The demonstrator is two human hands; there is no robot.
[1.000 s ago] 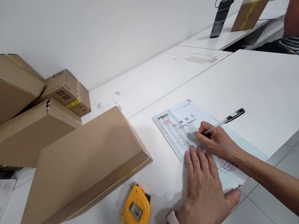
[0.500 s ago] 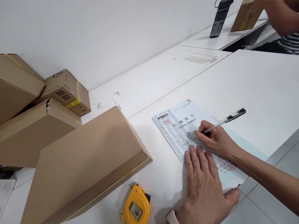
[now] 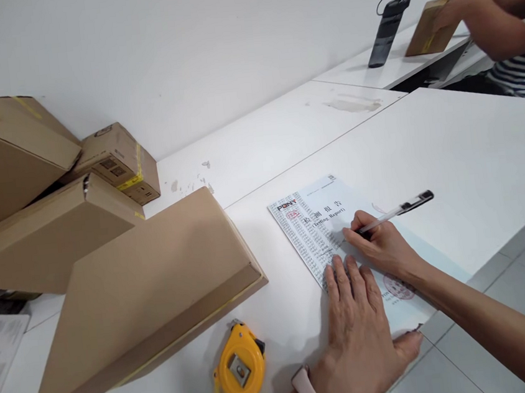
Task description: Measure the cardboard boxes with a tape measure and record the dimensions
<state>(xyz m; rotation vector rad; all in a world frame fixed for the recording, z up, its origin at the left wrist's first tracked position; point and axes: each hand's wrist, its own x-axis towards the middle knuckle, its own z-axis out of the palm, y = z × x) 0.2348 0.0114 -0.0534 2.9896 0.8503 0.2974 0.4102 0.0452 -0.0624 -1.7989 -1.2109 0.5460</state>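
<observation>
A printed testing report (image 3: 331, 184) lies on the white table, its lower part covered by my hands. My left hand (image 3: 356, 311) rests flat across its lower left, fingers stretched out and a pale band round the wrist. In my right hand (image 3: 385, 246) is a black-capped pen (image 3: 397, 208), pinched between thumb and fingers, its writing end low over the middle of the page. Whether the tip touches the paper is hidden behind my fingers. Left of my left hand sits a yellow tape measure (image 3: 241, 366), with a bit of its yellow strip showing at the bottom.
A flat cardboard box (image 3: 158, 276) lies left of the report. Behind it several more boxes (image 3: 9, 154) are piled against the wall. At the far right, another person's hands (image 3: 471, 2) hold a yellow tool over a small box (image 3: 428, 32), beside a dark bottle (image 3: 388, 30).
My hands, the pen and the report stay almost where they were. At the far right, the other person's hand has brought the yellow tool down and left, onto the small box.
</observation>
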